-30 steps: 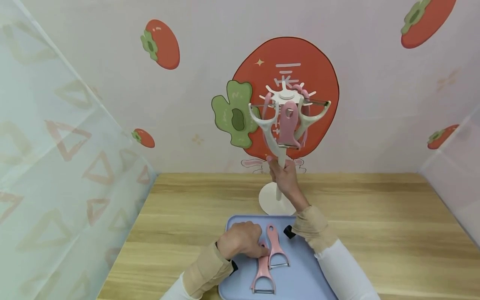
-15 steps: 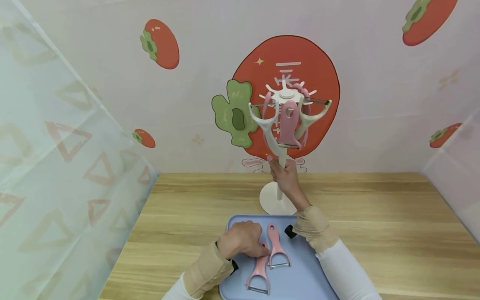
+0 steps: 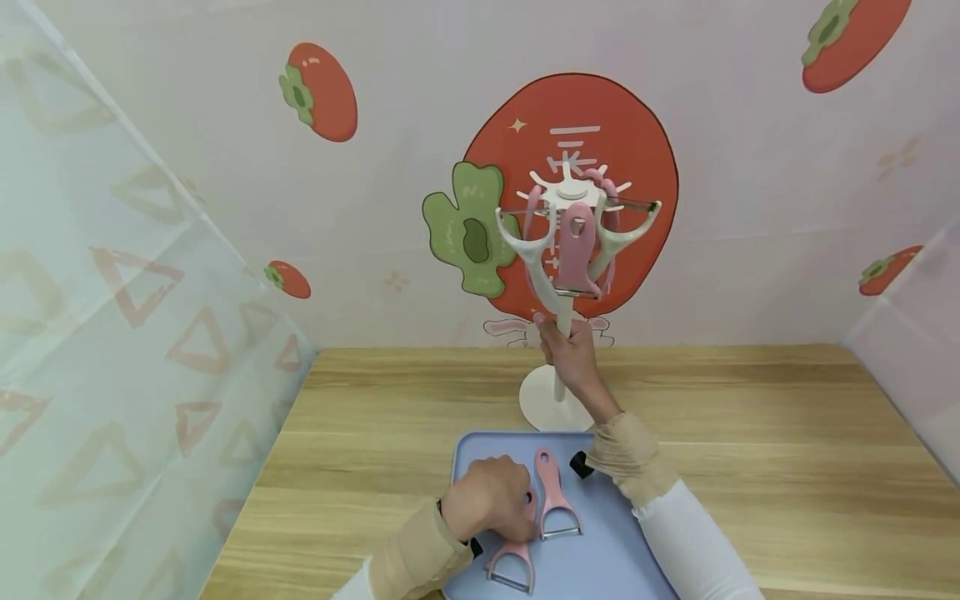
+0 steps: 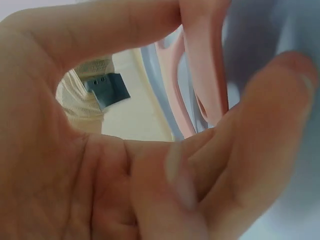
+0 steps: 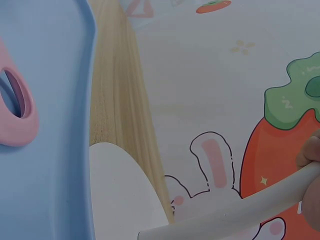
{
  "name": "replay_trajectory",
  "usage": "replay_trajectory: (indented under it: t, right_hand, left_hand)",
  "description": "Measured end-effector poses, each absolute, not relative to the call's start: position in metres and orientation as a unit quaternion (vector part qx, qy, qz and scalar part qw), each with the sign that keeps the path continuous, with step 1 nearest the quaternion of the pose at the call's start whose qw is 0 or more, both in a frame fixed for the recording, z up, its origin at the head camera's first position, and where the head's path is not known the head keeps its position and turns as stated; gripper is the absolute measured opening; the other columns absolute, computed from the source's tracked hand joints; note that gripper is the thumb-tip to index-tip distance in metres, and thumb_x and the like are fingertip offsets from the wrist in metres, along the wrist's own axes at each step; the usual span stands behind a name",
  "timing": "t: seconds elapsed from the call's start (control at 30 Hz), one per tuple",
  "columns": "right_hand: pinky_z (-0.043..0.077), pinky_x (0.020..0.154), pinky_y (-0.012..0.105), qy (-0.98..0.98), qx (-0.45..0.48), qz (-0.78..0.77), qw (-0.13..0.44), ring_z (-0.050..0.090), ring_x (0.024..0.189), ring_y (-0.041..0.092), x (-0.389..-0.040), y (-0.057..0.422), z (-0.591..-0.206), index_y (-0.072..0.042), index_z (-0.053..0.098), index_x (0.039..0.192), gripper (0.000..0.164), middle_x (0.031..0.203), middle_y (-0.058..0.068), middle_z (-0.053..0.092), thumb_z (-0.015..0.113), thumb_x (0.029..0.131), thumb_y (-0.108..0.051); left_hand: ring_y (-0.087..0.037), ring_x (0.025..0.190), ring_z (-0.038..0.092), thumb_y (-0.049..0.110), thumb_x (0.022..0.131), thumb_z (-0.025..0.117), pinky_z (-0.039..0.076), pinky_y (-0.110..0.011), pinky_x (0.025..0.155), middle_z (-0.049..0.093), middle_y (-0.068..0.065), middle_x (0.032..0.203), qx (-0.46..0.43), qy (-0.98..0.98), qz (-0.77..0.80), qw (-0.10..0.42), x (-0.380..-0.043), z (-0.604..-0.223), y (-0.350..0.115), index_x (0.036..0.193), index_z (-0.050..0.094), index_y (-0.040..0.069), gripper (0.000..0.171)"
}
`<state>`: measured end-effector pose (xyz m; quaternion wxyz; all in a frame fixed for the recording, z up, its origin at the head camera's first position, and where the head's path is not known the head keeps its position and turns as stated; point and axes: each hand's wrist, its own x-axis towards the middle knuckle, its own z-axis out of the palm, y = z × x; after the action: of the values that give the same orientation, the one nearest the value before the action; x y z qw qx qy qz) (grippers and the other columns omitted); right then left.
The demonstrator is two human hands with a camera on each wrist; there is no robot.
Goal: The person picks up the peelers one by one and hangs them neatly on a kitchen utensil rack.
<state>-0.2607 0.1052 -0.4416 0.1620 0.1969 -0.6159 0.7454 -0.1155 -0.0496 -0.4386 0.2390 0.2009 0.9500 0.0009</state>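
My left hand [image 3: 491,500] is over the blue tray [image 3: 607,542], pinching the handle of a pink peeler [image 3: 516,550] whose blade end points toward me. In the left wrist view that peeler's handle [image 4: 206,60] shows between thumb and fingers. Just right of it lies a second pink peeler [image 3: 550,479], flat on the tray. My right hand [image 3: 573,358] grips the pole of a white stand [image 3: 564,323] behind the tray. Around the stand's spoked top hang a white peeler [image 3: 534,257], a pink peeler [image 3: 577,246] and another white peeler [image 3: 617,240], with pink utensils partly hidden behind.
The stand's round white base [image 3: 546,402] rests on the wooden table [image 3: 375,417], close behind the tray's far rim. A patterned backdrop [image 3: 405,167] rises at the table's back edge, with side panels left and right.
My left hand has shifted slightly toward me, and the pinched peeler's blade end has swung left. The right hand and the stand stay put.
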Motion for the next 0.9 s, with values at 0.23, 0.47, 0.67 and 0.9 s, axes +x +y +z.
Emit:
replay_trajectory:
  t: [0.23,0.47,0.67,0.9]
  right_hand:
    - [0.023,0.039,0.023,-0.614,0.195,0.746,0.168,0.032,0.038,0.006,-0.260,0.104,-0.442,0.005,0.042,0.057,0.052,0.046,-0.007,0.035,0.058,0.103,-0.012]
    - [0.023,0.039,0.023,-0.619,0.185,0.746,0.160,0.033,0.039,0.007,-0.258,0.104,-0.442,0.006,0.043,0.059,0.052,0.046,-0.006,0.035,0.059,0.104,-0.015]
    - [0.023,0.040,0.023,-0.617,0.183,0.749,0.159,0.033,0.039,0.007,-0.257,0.103,-0.443,0.005,0.043,0.059,0.052,0.046,-0.006,0.035,0.060,0.103,-0.015]
    - [0.024,0.040,0.022,-0.620,0.182,0.747,0.157,0.033,0.039,0.007,-0.257,0.104,-0.441,0.009,0.043,0.062,0.051,0.047,-0.006,0.036,0.060,0.103,-0.015]
  left_hand:
    - [-0.013,0.058,0.052,0.040,0.071,0.082,0.045,-0.031,0.053,0.055,0.003,0.064,0.203,0.952,-0.019,0.227,-0.110,-0.437,-0.047,0.062,0.057,0.019,0.034]
    - [-0.015,0.057,0.052,0.029,0.070,0.077,0.045,-0.031,0.052,0.056,0.002,0.065,0.201,0.953,-0.040,0.224,-0.108,-0.435,-0.047,0.063,0.057,0.019,0.023]
    - [-0.015,0.060,0.052,0.028,0.070,0.077,0.046,-0.033,0.055,0.055,0.003,0.066,0.213,0.952,-0.064,0.210,-0.108,-0.429,-0.051,0.066,0.056,0.019,0.023]
    - [-0.014,0.060,0.050,0.022,0.070,0.079,0.046,-0.032,0.056,0.055,0.003,0.067,0.227,0.949,-0.063,0.210,-0.108,-0.420,-0.054,0.066,0.058,0.018,0.023]
